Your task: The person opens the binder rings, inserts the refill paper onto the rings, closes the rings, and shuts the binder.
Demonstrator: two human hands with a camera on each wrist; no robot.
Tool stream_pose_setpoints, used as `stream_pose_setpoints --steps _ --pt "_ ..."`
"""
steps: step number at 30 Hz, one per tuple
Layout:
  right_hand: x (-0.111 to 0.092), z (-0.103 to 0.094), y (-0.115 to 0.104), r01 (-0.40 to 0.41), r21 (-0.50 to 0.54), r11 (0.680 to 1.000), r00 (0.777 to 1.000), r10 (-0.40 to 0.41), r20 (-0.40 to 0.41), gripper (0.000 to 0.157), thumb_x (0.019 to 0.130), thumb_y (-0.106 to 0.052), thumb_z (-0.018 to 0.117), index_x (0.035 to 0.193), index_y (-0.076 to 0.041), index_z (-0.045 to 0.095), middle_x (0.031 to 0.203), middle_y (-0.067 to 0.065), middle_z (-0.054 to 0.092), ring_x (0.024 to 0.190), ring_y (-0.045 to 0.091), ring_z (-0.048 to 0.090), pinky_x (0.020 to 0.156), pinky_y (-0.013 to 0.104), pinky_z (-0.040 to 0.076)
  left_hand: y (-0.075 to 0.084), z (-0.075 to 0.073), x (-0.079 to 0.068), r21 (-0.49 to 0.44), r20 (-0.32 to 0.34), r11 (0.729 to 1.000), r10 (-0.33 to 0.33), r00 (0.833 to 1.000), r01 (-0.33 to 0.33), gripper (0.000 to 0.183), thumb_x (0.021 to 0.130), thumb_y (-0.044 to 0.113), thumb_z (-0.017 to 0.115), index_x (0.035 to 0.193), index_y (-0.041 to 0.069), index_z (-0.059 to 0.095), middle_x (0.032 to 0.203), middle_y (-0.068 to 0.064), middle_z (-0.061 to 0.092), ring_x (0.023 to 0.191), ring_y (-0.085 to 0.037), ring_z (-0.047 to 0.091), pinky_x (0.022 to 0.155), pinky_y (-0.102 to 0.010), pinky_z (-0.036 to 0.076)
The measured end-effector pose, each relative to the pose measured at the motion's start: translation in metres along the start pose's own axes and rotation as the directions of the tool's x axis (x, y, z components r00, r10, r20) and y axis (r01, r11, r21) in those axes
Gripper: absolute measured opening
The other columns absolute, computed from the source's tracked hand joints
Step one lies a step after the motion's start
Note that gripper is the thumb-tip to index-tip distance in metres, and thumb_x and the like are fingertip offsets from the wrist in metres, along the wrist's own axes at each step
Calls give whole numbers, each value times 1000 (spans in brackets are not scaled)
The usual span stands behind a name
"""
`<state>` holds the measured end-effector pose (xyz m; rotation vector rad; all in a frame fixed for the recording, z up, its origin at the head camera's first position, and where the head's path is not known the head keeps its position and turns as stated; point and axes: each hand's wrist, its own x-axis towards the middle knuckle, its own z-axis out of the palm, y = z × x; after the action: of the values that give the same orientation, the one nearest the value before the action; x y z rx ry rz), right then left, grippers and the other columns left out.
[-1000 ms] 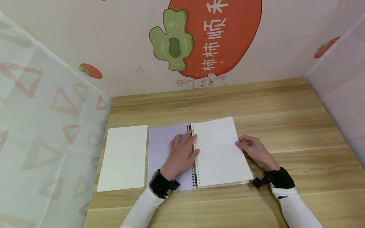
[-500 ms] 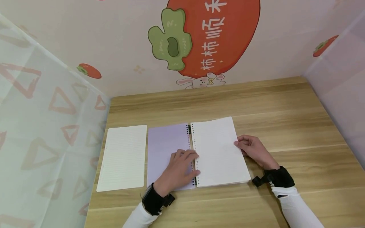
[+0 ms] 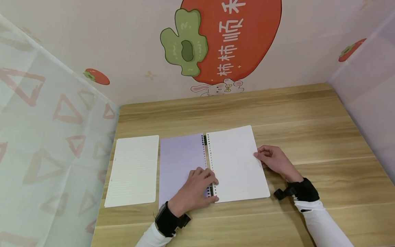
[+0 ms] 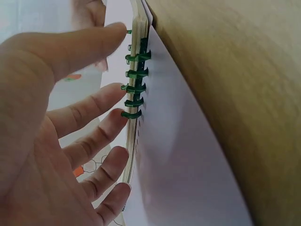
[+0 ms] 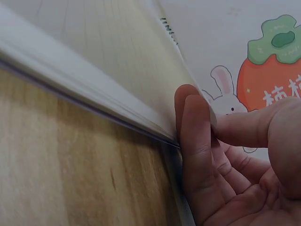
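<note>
A loose-leaf notebook lies spread on the table, its purple cover (image 3: 180,156) to the left and a stack of lined, hole-punched paper (image 3: 236,161) to the right. Between them run green binder rings (image 4: 136,74), some with their tips showing through the holes. My left hand (image 3: 195,188) lies over the lower part of the spine, and its fingertips touch the punched edge and rings. At the right edge of the paper, my right hand (image 3: 276,161) pinches the top sheet or sheets between thumb and fingers. How many sheets it holds is unclear.
Left of the notebook lies a separate small pile of lined paper (image 3: 132,171). The wooden table (image 3: 308,120) meets a printed backdrop (image 3: 139,51) at the back, with fabric walls at both sides.
My left hand has slid down the spine toward the near end. The lower right of the paper has settled flatter, its sheets lining up. My right hand stays at the edge.
</note>
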<state>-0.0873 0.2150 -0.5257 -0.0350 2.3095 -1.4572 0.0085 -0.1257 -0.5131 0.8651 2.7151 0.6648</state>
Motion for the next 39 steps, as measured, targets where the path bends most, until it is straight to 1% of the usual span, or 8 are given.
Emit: stream_pose_setpoints --steps 4,10,17,24,27,32,37,39 --pt "1 -2 -2 -1 -15 1000 1000 1 8 39 100 -30 67 113 7 66 83 11 71 68 16 63 62 29 56 2 0 -1 3 1 1000 26 1000 -26 40 84 49 80 115 25 70 117 9 57 103 -15 42 102 -44 36" --pt "1 -4 -3 -4 -22 1000 1000 5 22 38 100 -28 67 113 7 66 85 12 72 69 18 65 62 31 58 6 -2 -2 21 9 999 33 999 -33 33 84 45 82 108 26 70 111 12 60 102 -13 45 105 -43 36" --pt "-1 -6 -2 -4 -37 999 1000 4 22 36 100 -27 67 112 7 67 84 13 72 68 18 64 61 31 58 6 1 -4 61 -55 995 81 995 -78 29 87 44 79 108 26 69 115 10 63 102 -13 48 104 -40 37" --pt "-1 -12 -2 0 -22 1000 1000 0 7 34 101 -23 65 112 10 67 84 14 72 69 18 67 63 32 60 12 4 -1 96 -81 992 88 993 -80 30 86 43 81 107 26 67 112 10 61 99 -13 46 100 -38 38" --pt "1 -18 -3 25 -19 999 1000 -26 -12 33 103 -21 62 111 11 67 84 17 71 70 18 69 63 33 61 16 4 -1 129 -95 988 95 991 -82 31 86 42 81 107 25 67 112 9 61 100 -15 47 101 -38 38" --pt "8 -23 -11 101 -48 994 994 -103 -47 34 104 -25 60 112 8 66 90 22 70 72 19 69 64 32 60 17 4 -1 139 -73 988 83 994 -73 31 88 44 78 110 25 67 115 8 61 104 -15 48 103 -38 38" --pt "20 -11 -32 216 -90 972 976 -218 -21 32 103 -24 62 113 6 68 91 20 71 75 28 70 66 32 59 12 0 0 56 -22 998 40 999 -39 35 88 45 78 115 25 69 118 10 62 105 -14 50 100 -39 40" --pt "26 -1 -43 260 -130 957 965 -262 0 29 103 -22 63 113 4 70 90 18 72 76 31 70 66 31 57 6 -3 0 16 -38 1000 14 999 -14 35 89 43 78 117 24 69 120 10 63 107 -14 52 98 -39 41"
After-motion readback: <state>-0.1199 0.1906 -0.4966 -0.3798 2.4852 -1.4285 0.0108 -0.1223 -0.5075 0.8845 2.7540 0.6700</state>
